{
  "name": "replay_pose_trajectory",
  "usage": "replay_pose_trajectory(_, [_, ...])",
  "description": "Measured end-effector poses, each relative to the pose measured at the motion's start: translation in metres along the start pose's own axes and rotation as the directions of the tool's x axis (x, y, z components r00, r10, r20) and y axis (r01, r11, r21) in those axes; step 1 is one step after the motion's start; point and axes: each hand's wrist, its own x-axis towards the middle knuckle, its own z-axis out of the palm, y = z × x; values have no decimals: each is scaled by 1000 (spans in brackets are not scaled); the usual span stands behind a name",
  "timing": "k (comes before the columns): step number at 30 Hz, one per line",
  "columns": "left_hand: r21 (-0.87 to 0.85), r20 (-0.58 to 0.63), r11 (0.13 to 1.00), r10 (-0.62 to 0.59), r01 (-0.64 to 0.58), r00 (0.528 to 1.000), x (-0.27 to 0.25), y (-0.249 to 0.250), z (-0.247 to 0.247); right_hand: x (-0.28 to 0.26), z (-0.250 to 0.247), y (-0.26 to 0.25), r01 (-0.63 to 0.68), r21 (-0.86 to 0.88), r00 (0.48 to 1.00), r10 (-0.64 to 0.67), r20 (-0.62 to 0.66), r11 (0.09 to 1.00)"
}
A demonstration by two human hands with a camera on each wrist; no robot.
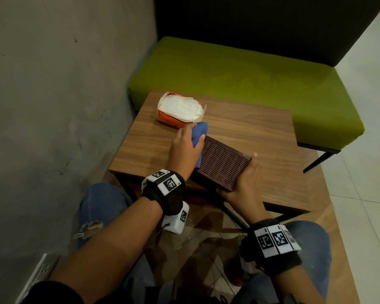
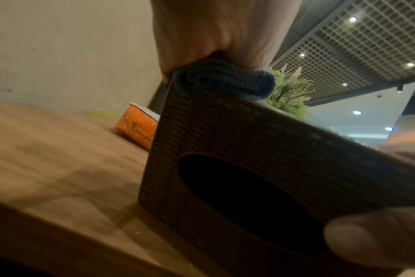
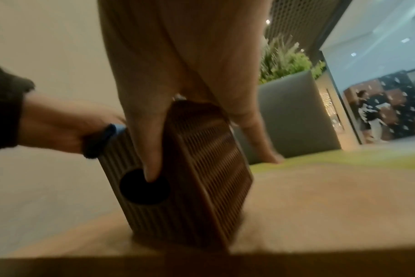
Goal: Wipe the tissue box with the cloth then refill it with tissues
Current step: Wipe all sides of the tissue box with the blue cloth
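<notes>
The brown woven tissue box (image 1: 223,165) stands tilted on one edge near the front of the wooden table (image 1: 261,128). My right hand (image 1: 244,184) grips its near end. The thumb (image 3: 149,150) reaches into the dark opening (image 3: 143,187) and the fingers lie over the far face. My left hand (image 1: 185,147) holds a folded blue cloth (image 1: 199,132) pressed against the box's upper left edge. From the left wrist the cloth (image 2: 225,80) sits on the top corner of the box (image 2: 261,146). An opened orange tissue pack (image 1: 180,109) with white tissues lies at the table's far left.
A green bench seat (image 1: 250,71) with a dark backrest runs behind the table. A grey wall (image 1: 53,84) stands close on the left. My knees in blue jeans (image 1: 101,205) are under the table's front edge. A potted plant (image 2: 289,93) shows beyond the box.
</notes>
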Motion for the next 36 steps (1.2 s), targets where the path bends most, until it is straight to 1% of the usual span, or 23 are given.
replay_pose_trajectory(2, [5,-23,1000,1,0,1000,-3,-1,0,2,-8,-22,-60,-244,997,69,28,968])
replay_pose_trajectory(5, [-22,-25,1000,-12,12,1000,-8,3,0,13,-2,-57,24,-459,996,16,83,888])
replay_pose_trajectory(8, [-158,58,973,-164,171,985,-10,11,-6,32,11,-78,47,-495,988,33,151,868])
replay_pose_trajectory(10, [-275,131,877,-371,393,919,-9,6,-18,37,7,-78,17,-458,977,84,198,889])
replay_pose_trajectory(12, [-389,79,772,-516,503,853,-8,-7,-38,32,-8,-69,5,-318,977,62,202,948])
replay_pose_trajectory(13, [-439,20,759,-526,480,850,-10,-10,-49,28,-14,-61,16,-241,986,26,168,970])
replay_pose_trajectory(15, [-486,-48,806,-410,337,911,-20,-1,-66,17,-21,-43,71,-78,996,-67,51,994])
replay_pose_trajectory(16, [-504,-31,833,-281,228,959,-27,11,-69,11,-19,-36,110,14,994,-110,-2,994])
replay_pose_trajectory(17, [-494,8,866,-87,80,996,-35,23,-70,4,-17,-32,138,106,990,-135,-32,985])
replay_pose_trajectory(18, [-442,63,890,154,-111,986,-42,35,-68,-1,-14,-29,167,179,986,-161,-44,970])
replay_pose_trajectory(20, [-260,193,819,564,-512,803,-50,48,-55,-6,-9,-26,221,269,975,-215,-50,937])
replay_pose_trajectory(21, [-214,246,771,636,-599,731,-48,52,-51,-7,-9,-23,226,307,974,-219,-56,925])
replay_pose_trajectory(22, [-210,279,769,639,-604,717,-40,52,-49,-9,-10,-22,228,350,974,-213,-81,909])
replay_pose_trajectory(23, [-220,286,794,608,-567,740,-32,54,-48,-11,-13,-19,229,376,973,-206,-103,898])
replay_pose_trajectory(26, [-241,194,921,355,-306,915,-9,53,-48,-21,-20,-18,318,399,946,-259,-195,860])
replay_pose_trajectory(28, [-230,69,954,215,-194,974,-8,55,-46,-25,-23,-22,338,393,937,-265,-229,855])
replay_pose_trajectory(30, [-179,40,936,315,-304,948,-28,67,-44,-22,-18,-19,307,296,940,-240,-243,904])
replay_pose_trajectory(31, [-159,84,884,455,-439,886,-41,72,-43,-20,-18,-17,275,262,950,-218,-225,925])
replay_pose_trajectory(32, [-162,152,799,599,-578,786,-53,74,-46,-19,-17,-15,258,262,956,-205,-212,930])
replay_pose_trajectory(33, [-167,214,715,699,-679,683,-57,70,-51,-19,-16,-12,249,276,960,-197,-200,929])
replay_pose_trajectory(34, [-170,249,668,740,-724,625,-53,63,-56,-20,-15,-9,267,295,955,-211,-211,917])
replay_pose_trajectory(35, [-174,256,693,718,-700,647,-44,55,-60,-23,-17,-10,296,297,945,-233,-230,908])
replay_pose_trajectory(36, [-183,237,783,623,-595,746,-33,46,-62,-26,-17,-8,329,290,931,-257,-260,899])
